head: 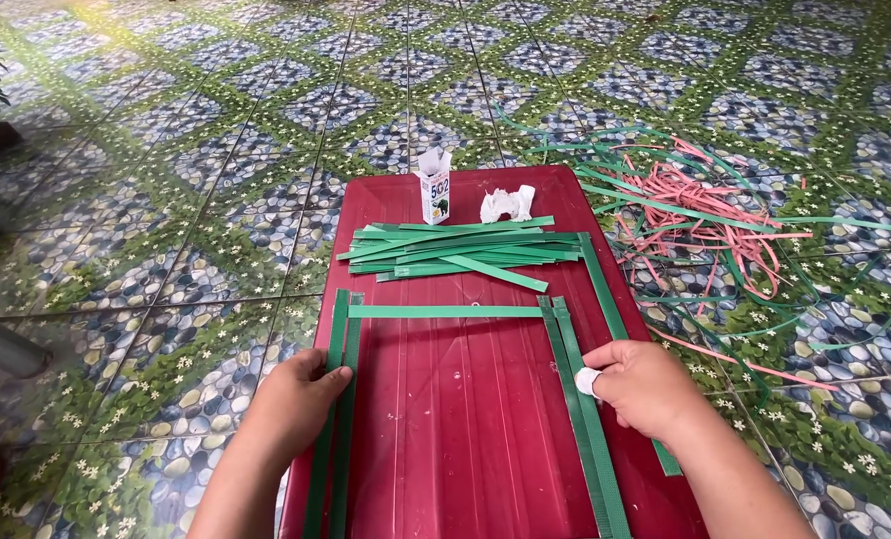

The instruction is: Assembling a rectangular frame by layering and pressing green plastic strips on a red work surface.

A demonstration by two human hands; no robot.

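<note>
Here the work stood at the framing stage: green plastic strips were laid out as an open rectangle on the red board (465, 419), which served as the bench on the tiled floor (166, 200). The left hand (300, 399) lay at the board's left edge, fingers curled over the two left upright strips (337, 399) and pressing them flat rather than gripping them. The right hand (645, 384) sat at the board's right side, loosely closed, with a small white thing pinched at the thumb, resting on the right upright strips (575, 379). A single cross strip (445, 311) bridged the two pairs toward the board's far half. Beyond it, on the board, lay the pile of cut green strips (460, 250), and at the board's far edge stood a small white carton (434, 185) beside a crumpled white tissue (505, 205). Off the board's right side sprawled a tangle of pink and green strapping (695, 210).

As a judgement, the uprights were being squared and held; the next move would call for steady pressure on both sides while another cross strip is taken from the pile and laid parallel to the first.
</note>
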